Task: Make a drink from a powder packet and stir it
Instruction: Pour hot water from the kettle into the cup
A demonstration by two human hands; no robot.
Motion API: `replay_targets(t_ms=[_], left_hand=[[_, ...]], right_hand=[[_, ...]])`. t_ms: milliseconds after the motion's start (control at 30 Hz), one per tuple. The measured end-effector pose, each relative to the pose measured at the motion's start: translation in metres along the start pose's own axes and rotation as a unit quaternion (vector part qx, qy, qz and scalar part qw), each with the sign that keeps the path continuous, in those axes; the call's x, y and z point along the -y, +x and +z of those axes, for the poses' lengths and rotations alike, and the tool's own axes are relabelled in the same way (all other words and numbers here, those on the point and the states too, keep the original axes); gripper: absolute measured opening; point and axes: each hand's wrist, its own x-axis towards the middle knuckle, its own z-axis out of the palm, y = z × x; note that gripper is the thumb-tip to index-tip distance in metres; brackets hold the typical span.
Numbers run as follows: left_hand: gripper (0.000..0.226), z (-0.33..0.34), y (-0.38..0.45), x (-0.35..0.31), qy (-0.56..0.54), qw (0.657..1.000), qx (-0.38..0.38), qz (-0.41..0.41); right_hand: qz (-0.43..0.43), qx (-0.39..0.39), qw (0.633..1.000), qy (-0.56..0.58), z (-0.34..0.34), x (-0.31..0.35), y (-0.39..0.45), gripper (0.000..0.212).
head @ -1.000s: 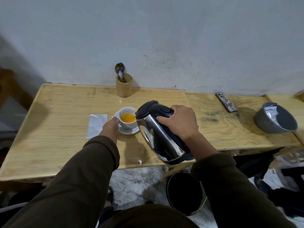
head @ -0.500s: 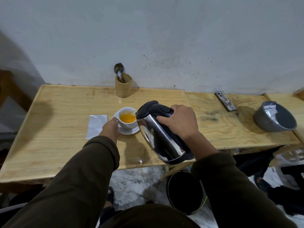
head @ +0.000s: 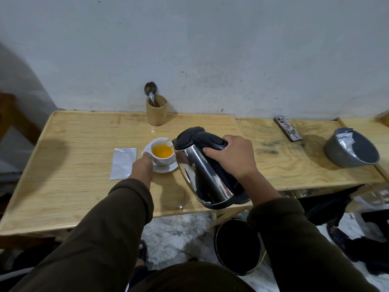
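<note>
A white cup (head: 163, 160) with orange liquid stands on a white saucer (head: 168, 167) in the middle of the wooden table (head: 73, 165). My left hand (head: 142, 166) grips the cup's handle side. My right hand (head: 230, 157) is closed around the black handle of a steel kettle (head: 202, 178), tilted with its spout at the cup's rim. A silver powder packet (head: 123, 163) lies flat just left of the cup. A spoon (head: 151, 92) stands in a wooden holder (head: 156, 112) at the wall.
A grey bowl (head: 336, 154) holding silver packets sits at the far right. A patterned phone (head: 288, 128) lies near the wall on the right. A black bucket (head: 237, 247) stands on the floor below the table's front edge.
The kettle stays tilted over the cup and the orange liquid looks slightly fuller. Both hands keep their grips; the view has shifted a little.
</note>
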Motion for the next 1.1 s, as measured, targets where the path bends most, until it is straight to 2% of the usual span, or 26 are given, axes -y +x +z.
replay_targets(t_ms=[100, 233, 367, 467, 600, 833, 1100], left_hand=[[0.064, 0.006, -0.018, 0.004, 0.065, 0.997, -0.026, 0.021], [0.055, 0.012, -0.032, 0.015, 0.100, 0.994, -0.012, 0.052], [0.051, 0.019, -0.043, 0.027, 0.142, 0.987, -0.019, 0.074], [0.050, 0.025, -0.051, 0.036, 0.221, 0.970, -0.011, 0.099], [0.049, 0.030, -0.053, 0.044, 0.303, 0.944, -0.005, 0.130], [0.051, 0.036, -0.057, 0.053, 0.282, 0.950, 0.013, 0.130], [0.058, 0.038, -0.063, 0.058, 0.258, 0.959, 0.025, 0.111]], right_hand=[[0.029, -0.033, 0.997, 0.056, -0.004, -0.009, -0.003, 0.032], [0.077, -0.072, 0.984, 0.142, -0.010, -0.024, -0.009, 0.034], [0.114, -0.112, 0.965, 0.209, -0.019, -0.040, -0.019, 0.026], [0.136, -0.145, 0.950, 0.240, -0.028, -0.053, -0.028, 0.019], [0.154, -0.200, 0.931, 0.264, -0.035, -0.074, -0.037, 0.021], [0.166, -0.254, 0.914, 0.269, -0.037, -0.113, -0.044, 0.018], [0.178, -0.255, 0.911, 0.272, -0.029, -0.136, -0.041, 0.021]])
